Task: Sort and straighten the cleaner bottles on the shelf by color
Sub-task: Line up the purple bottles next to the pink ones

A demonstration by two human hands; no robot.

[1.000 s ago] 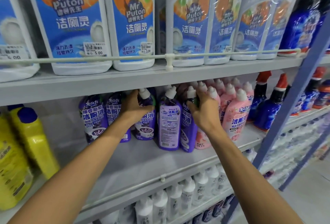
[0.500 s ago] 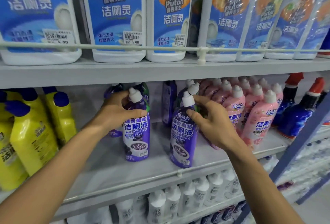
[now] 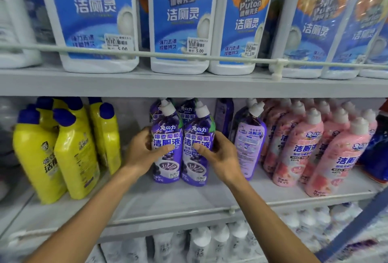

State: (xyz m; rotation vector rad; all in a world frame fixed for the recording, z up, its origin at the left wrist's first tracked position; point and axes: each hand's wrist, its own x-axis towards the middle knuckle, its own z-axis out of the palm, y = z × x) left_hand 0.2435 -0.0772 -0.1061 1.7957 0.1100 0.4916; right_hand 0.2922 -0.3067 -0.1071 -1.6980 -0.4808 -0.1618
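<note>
Two purple cleaner bottles with white caps stand side by side on the middle shelf (image 3: pixel 168 202), labels facing me. My left hand (image 3: pixel 142 153) grips the left purple bottle (image 3: pixel 165 137) from its left side. My right hand (image 3: pixel 220 158) grips the right purple bottle (image 3: pixel 198 134) from its right side. More purple bottles stand behind them. Another purple bottle (image 3: pixel 249 143) stands to the right with its back label turned out. Pink bottles (image 3: pixel 298 147) fill the shelf's right part, yellow bottles (image 3: pixel 73 153) the left.
Large white and blue jugs (image 3: pixel 180 21) stand on the upper shelf behind a rail (image 3: pixel 210 58). White bottles (image 3: pixel 199 244) fill the shelf below. Dark blue bottles (image 3: pixel 378 147) stand at the far right, beside a blue upright post (image 3: pixel 352 227).
Both hands have brought the two purple bottles together at the shelf's front, labels forward, and slid down from the necks to the bodies. The view has shifted left.
</note>
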